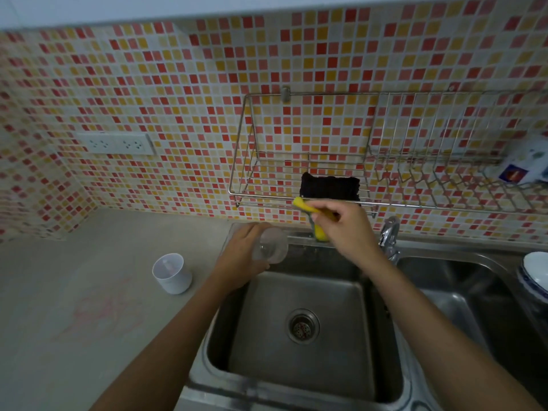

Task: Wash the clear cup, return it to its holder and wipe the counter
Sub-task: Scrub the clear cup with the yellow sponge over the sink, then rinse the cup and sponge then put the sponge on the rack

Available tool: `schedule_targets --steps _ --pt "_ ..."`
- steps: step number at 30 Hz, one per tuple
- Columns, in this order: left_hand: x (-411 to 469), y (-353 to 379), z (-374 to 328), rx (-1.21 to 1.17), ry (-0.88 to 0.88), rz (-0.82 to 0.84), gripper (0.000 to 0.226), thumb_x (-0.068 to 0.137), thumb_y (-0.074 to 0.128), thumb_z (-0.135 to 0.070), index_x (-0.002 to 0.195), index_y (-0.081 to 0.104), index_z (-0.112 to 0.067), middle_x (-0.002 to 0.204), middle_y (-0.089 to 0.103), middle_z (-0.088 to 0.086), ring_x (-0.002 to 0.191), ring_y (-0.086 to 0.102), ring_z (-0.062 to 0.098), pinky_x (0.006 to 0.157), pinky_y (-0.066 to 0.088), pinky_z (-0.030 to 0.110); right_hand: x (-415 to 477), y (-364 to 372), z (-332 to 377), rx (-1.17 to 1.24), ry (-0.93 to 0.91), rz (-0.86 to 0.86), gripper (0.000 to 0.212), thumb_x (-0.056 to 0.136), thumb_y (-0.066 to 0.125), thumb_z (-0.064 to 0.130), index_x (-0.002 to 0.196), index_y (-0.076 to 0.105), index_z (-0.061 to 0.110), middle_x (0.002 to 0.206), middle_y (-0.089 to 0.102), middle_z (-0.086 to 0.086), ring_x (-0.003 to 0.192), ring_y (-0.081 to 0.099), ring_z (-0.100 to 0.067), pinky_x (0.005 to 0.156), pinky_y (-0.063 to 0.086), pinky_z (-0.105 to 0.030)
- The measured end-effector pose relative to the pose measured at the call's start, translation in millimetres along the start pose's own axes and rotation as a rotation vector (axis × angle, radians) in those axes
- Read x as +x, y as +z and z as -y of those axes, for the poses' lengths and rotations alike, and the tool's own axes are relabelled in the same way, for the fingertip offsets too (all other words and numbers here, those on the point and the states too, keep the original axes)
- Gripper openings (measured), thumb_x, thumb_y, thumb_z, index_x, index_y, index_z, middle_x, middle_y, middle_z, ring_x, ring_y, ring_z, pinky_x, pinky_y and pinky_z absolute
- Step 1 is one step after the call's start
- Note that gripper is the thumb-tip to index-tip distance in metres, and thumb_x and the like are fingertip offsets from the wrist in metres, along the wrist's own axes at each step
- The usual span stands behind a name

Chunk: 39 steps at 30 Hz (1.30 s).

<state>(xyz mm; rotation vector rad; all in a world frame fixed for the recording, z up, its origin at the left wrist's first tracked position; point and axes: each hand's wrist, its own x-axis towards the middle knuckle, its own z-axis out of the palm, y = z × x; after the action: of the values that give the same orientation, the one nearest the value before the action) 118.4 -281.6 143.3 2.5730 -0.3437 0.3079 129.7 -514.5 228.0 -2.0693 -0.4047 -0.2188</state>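
Observation:
My left hand (pixel 240 256) grips the clear cup (pixel 271 244) over the back left corner of the left sink basin (pixel 299 336), the cup lying on its side with its mouth toward the right. My right hand (pixel 348 232) pinches a yellow sponge (pixel 311 216) with a green scouring side, held just above the sink's back rim, to the right of the cup and not touching it. A white cylindrical holder (pixel 171 273) stands on the grey counter (pixel 89 292) left of the sink. Pink smears (pixel 103 312) mark the counter in front of the holder.
A wire rack (pixel 296 161) hangs on the tiled wall above the sink with a dark cloth (pixel 329 186) on it. The tap (pixel 390 235) stands between the two basins. A blue-and-white plate (pixel 535 274) rests at the right basin. A power socket (pixel 118 143) sits on the wall at left.

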Motion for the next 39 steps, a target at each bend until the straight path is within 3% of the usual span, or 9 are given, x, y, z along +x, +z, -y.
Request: schedule_targets --steps 3,6,13,17,20,23,26,31,39 --pt "1.1 0.2 3.3 0.01 -0.014 -0.024 0.084 0.062 0.084 -0.033 0.133 0.037 -0.033 0.136 0.048 -0.005 0.124 0.044 0.018 0.099 0.047 0.045 28.9 -0.6 17.7 0.137 -0.011 -0.143 0.026 0.09 0.063 0.023 0.116 0.067 0.023 0.109 0.065 0.011 0.095 0.059 -0.002 0.077 0.045 -0.013" --pt "1.4 0.6 2.0 0.002 -0.041 -0.03 0.085 0.063 0.084 -0.033 0.133 0.035 -0.035 0.137 0.046 -0.006 0.125 0.042 0.016 0.1 0.046 0.044 66.6 14.0 21.9 0.148 0.005 -0.197 0.023 0.088 0.066 0.024 0.111 0.066 0.02 0.106 0.064 0.009 0.093 0.057 -0.003 0.074 0.043 -0.012" --pt "5.0 7.4 0.7 -0.027 -0.092 -0.043 0.086 0.062 0.084 -0.032 0.133 0.036 -0.034 0.137 0.045 -0.008 0.124 0.043 0.014 0.101 0.047 0.043 123.4 61.7 -0.1 -0.145 0.063 -0.065 0.004 0.086 0.063 0.011 0.085 0.067 0.011 0.087 0.065 0.0 0.079 0.059 -0.012 0.068 0.048 -0.024" --pt "4.3 11.6 4.0 -0.042 -0.1 -0.056 0.082 0.063 0.084 -0.03 0.132 0.04 -0.029 0.136 0.047 -0.004 0.123 0.044 0.017 0.1 0.047 0.043 132.7 77.3 -11.8 -0.394 0.101 0.024 0.026 0.083 0.054 0.004 0.061 0.06 0.015 0.064 0.059 0.001 0.058 0.059 -0.015 0.053 0.05 -0.03" --pt "3.8 14.2 5.5 -0.045 -0.108 -0.06 0.082 0.061 0.084 -0.029 0.131 0.04 -0.029 0.135 0.048 -0.004 0.122 0.044 0.017 0.099 0.047 0.042 130.8 79.0 -11.9 -0.482 0.125 0.041 0.038 0.081 0.046 0.003 0.047 0.042 0.019 0.049 0.04 0.003 0.042 0.04 -0.015 0.046 0.036 -0.029" --pt "2.3 17.8 6.6 -0.052 -0.116 -0.062 0.084 0.061 0.084 -0.028 0.132 0.038 -0.03 0.136 0.046 -0.003 0.123 0.044 0.018 0.098 0.048 0.041 119.4 68.6 -4.7 -0.362 0.007 0.004 0.032 0.09 0.049 0.013 0.06 0.061 0.016 0.062 0.06 0.0 0.056 0.054 -0.015 0.057 0.043 -0.027" --pt "1.3 25.1 8.7 -0.051 -0.102 -0.042 0.083 0.062 0.083 -0.025 0.132 0.038 -0.029 0.137 0.044 -0.002 0.125 0.043 0.019 0.099 0.048 0.04 77.1 55.2 -3.8 -0.164 -0.151 -0.13 0.023 0.094 0.054 0.018 0.11 0.07 0.013 0.113 0.069 -0.001 0.104 0.061 -0.012 0.09 0.047 -0.025" --pt "-2.3 50.6 9.3 -0.074 -0.083 0.009 0.081 0.061 0.083 -0.025 0.131 0.042 -0.026 0.134 0.045 -0.001 0.121 0.046 0.018 0.096 0.048 0.038 -31.8 41.3 -52.2 -0.064 -0.187 -0.281 0.027 0.092 0.057 0.006 0.116 0.067 0.009 0.115 0.067 -0.001 0.11 0.058 -0.008 0.096 0.045 -0.021" --pt "15.3 109.6 -34.9 -0.205 -0.077 0.21 0.078 0.058 0.088 -0.036 0.125 0.051 -0.021 0.125 0.048 -0.009 0.117 0.043 0.01 0.098 0.039 0.026 -85.1 0.5 -198.1 -0.179 0.466 -0.267 0.043 0.087 0.058 0.006 0.129 0.056 0.012 0.12 0.063 -0.011 0.107 0.061 -0.028 0.092 0.046 -0.031"
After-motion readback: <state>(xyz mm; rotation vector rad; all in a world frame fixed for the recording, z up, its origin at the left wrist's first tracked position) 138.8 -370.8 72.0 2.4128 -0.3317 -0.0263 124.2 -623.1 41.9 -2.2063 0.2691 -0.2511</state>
